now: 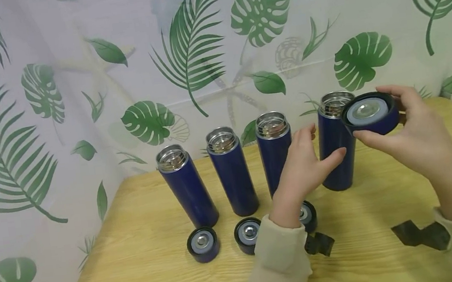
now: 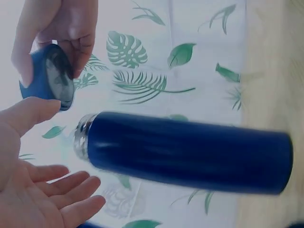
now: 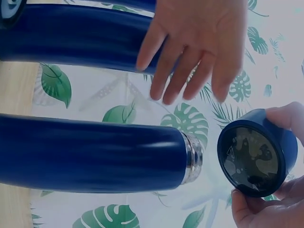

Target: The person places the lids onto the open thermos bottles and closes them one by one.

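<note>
Head view: our right hand pinches a lid near the rightmost bottle, toward the table's back edge; our left hand's loosely open, empty.

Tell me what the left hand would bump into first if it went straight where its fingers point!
The left hand would probably meet the rightmost tall dark-blue cylindrical bottle in the head view, near its silvery metal neck. Depth is unclear, so it might slip past.
</note>
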Demonstrator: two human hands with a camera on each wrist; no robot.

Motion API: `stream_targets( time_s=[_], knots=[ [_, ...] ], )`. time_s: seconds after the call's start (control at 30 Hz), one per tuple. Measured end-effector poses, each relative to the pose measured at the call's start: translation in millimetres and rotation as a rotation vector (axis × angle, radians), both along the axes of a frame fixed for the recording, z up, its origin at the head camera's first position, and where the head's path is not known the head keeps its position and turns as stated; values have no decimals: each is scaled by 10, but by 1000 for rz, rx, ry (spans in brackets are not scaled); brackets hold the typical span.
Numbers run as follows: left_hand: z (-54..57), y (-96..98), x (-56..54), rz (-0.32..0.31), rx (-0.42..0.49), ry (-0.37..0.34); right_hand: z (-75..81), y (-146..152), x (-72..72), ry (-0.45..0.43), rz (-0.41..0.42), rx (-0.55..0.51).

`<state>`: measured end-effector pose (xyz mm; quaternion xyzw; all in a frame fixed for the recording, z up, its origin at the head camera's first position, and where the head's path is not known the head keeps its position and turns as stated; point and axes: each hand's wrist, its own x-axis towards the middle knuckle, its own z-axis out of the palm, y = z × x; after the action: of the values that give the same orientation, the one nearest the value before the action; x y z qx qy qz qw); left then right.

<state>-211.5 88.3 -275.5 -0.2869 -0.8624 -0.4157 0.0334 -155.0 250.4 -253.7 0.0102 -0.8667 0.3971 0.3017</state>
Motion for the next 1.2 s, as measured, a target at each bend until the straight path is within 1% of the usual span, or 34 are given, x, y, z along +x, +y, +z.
stream_targets(
  time_s=[0.1, 0.2, 0.37, 0.5, 0.7, 0.87, 0.93, 1.07, 1.2],
  knots=[
    [-32, 96, -19, 26, 53, -35, 11, 31, 22, 12, -19, -7],
    [-83, 188, -63, 60, 115, -71, 31, 54, 41, 9, -32, -17],
    [-154, 323, -147, 123, 213, -125, 73, 67, 46, 6, -27, -29],
    [-218, 416, -182, 151, 254, -159, 75, 93, 65, -2, -17, -43],
    [-291, 541, -244, 152, 302, -176, 74, 130, 89, 7, -11, -58],
    [-361, 598, -309, 161, 341, -199, 85, 116, 121, 11, 4, -64],
    [-392, 606, -330, 162, 347, -197, 93, 109, 133, 7, 10, -65],
    [-421, 623, -353, 148, 347, -181, 100, 119, 140, 17, 11, -61],
    [-429, 658, -367, 117, 345, -173, 107, 155, 155, 25, 1, -57]
  ],
)
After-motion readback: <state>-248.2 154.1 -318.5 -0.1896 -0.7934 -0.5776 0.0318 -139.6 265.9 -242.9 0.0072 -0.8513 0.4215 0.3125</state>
